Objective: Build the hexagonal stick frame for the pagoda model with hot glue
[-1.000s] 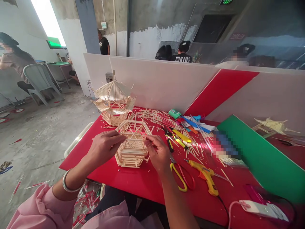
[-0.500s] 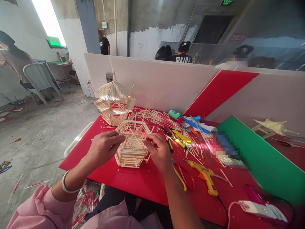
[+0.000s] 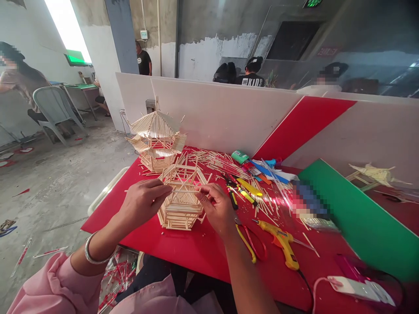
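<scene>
Between my two hands a thin wooden stick (image 3: 183,191) lies level across the near upper side of a six-sided stick frame (image 3: 181,213). My left hand (image 3: 144,198) pinches its left end between thumb and fingers. At the other end, my right hand (image 3: 216,205) pinches the stick in the same way. The frame stands on the red tabletop (image 3: 147,235), its walls built of stacked sticks and its top open with crossing sticks. Behind it to the left stands a stick pavilion (image 3: 155,126) with a pointed, layered roof.
Loose sticks (image 3: 212,161) lie behind the frame. To the right are red-and-yellow pliers (image 3: 250,240), a yellow glue gun (image 3: 281,242), a yellow cutter (image 3: 249,186) and a white power strip (image 3: 360,288). A green board (image 3: 356,218) leans at right; a white partition (image 3: 209,113) borders the back.
Both hands and the stick stay almost still over the frame. At far left, a seated person has shifted slightly.
</scene>
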Tool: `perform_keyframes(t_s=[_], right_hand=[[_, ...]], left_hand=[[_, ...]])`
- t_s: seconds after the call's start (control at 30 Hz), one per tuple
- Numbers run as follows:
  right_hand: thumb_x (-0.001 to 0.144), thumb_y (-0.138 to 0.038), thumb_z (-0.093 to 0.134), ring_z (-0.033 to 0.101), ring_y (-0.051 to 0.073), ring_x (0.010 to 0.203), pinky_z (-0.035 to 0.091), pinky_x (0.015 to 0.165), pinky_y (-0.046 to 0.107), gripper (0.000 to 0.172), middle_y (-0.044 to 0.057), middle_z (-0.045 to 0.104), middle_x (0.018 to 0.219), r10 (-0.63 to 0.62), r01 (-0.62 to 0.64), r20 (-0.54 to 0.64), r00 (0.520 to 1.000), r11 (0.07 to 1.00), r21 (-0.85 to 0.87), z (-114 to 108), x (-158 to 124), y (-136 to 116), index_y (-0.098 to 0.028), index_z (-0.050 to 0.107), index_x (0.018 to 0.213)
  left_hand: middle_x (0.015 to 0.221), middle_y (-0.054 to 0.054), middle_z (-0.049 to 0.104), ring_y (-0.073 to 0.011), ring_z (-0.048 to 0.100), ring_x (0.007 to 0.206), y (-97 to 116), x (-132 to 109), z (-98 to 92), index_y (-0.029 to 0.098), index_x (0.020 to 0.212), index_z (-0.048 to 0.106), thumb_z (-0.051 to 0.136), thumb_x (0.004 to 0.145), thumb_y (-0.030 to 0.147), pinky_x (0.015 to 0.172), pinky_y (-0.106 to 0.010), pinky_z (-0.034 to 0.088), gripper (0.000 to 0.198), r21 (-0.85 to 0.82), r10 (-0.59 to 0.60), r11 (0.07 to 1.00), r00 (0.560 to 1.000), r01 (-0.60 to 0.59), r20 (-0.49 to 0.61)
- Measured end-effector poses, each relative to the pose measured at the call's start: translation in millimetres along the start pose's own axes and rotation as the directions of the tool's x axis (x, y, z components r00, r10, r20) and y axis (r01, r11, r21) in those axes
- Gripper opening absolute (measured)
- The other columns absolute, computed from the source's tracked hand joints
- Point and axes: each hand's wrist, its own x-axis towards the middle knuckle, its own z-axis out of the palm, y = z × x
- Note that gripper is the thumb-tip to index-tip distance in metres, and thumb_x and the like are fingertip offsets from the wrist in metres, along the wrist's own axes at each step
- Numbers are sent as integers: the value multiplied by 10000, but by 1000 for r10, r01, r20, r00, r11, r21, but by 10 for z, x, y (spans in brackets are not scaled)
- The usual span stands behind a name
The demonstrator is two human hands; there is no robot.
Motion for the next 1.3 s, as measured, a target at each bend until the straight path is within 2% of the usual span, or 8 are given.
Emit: perform_keyframes(t_s=[0.83, 0.97, 1.07, 1.17, 1.23, 1.3], right_hand=[[938, -404, 595, 613, 162, 801, 481, 620, 264, 195, 30, 679, 898, 10, -10, -19, 1000, 1000, -4, 20, -4, 0, -241, 701, 931], [935, -405, 601, 619, 164, 834, 495, 627, 261, 206, 33, 675, 924, 5, -5, -12, 1000, 1000, 0, 15, -18, -13, -248, 709, 1016], [931, -407, 609, 622, 170, 882, 522, 641, 266, 310, 44, 673, 1037, 31, -31, -1, 1000, 999, -10, -36, -132, -38, -282, 649, 1211], [935, -405, 600, 635, 189, 923, 548, 688, 300, 361, 57, 670, 1107, 62, -66, -51, 997, 994, -82, -165, -388, -1, -300, 603, 1280], [945, -400, 579, 647, 213, 945, 555, 749, 343, 338, 68, 683, 1086, 74, -93, -99, 992, 974, -205, -293, -631, 110, -291, 615, 1263], [952, -416, 553, 649, 250, 966, 548, 810, 402, 343, 93, 695, 1059, 86, -133, -134, 987, 909, -395, -439, -906, 291, -264, 629, 1250]], left_hand=[[718, -22, 684, -124, 607, 619, 37, 42, 22, 184, 899, 739, 551, 959, 239, 570, -240, 438, 205, 4, 25, 1000, 999, -25, -31], [703, -22, 680, -120, 597, 605, 39, 46, 32, 189, 891, 741, 538, 966, 245, 572, -237, 442, 224, 12, 37, 999, 998, -36, -48], [709, -23, 689, -123, 608, 613, 26, 42, 39, 193, 890, 739, 540, 966, 251, 572, -237, 446, 221, 17, 36, 999, 998, -35, -53], [737, -28, 706, -131, 628, 640, 24, 13, 3, 192, 892, 736, 544, 962, 242, 592, -248, 463, 211, 18, 32, 999, 998, -32, -53], [764, -35, 720, -135, 642, 661, 58, -24, -49, 192, 899, 737, 546, 959, 236, 608, -253, 480, 205, -3, 28, 1000, 997, -28, -73], [779, -40, 730, -134, 650, 664, 136, -70, -103, 196, 902, 742, 556, 952, 241, 603, -248, 490, 197, -46, 10, 999, 993, -16, -117]])
